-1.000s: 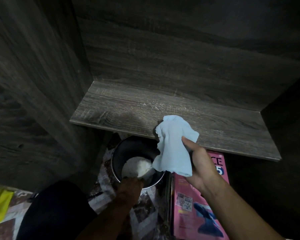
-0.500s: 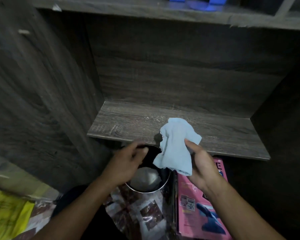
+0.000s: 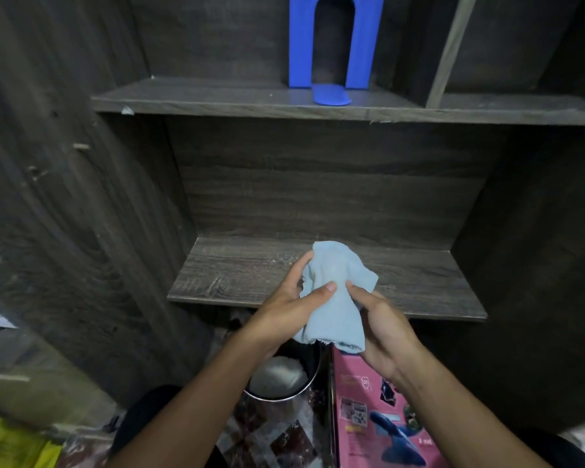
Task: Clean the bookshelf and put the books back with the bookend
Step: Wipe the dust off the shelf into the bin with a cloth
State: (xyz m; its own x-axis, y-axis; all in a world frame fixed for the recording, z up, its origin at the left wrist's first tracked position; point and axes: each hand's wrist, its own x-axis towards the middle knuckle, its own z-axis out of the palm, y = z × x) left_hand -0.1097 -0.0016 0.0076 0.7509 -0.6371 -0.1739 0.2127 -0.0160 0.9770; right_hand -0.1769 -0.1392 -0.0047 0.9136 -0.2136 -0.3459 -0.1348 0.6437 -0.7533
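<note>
Head view. Your left hand [image 3: 289,307] and right hand [image 3: 384,332] meet in front of the lower shelf [image 3: 250,275], both closed on the light blue cloth [image 3: 335,298]. Left thumb lies across the cloth's front; left fingers curl round its far left side. Right thumb presses the cloth's right flank; the palm cups it from below and right. The other right fingers are hidden behind the fabric.

The cloth is bunched, long axis roughly vertical in frame: top lobe rises above both hands over the shelf board, ragged lower hem hangs below the palms.

The blue bookend [image 3: 335,45] stands upright well above and beyond your hands, on the upper shelf [image 3: 217,99]. Its arch opening faces you and its flat tongue points toward the shelf's front edge. Its top is cut off by the frame.

Below your wrists: a metal bowl [image 3: 281,383] just under the left wrist, with something pale inside; a pink book [image 3: 379,423] under the right forearm, just right of the bowl.

The lower shelf's front edge runs just behind your hands; bare board extends to the left and right. Dark side panels close the bay on both sides.
</note>
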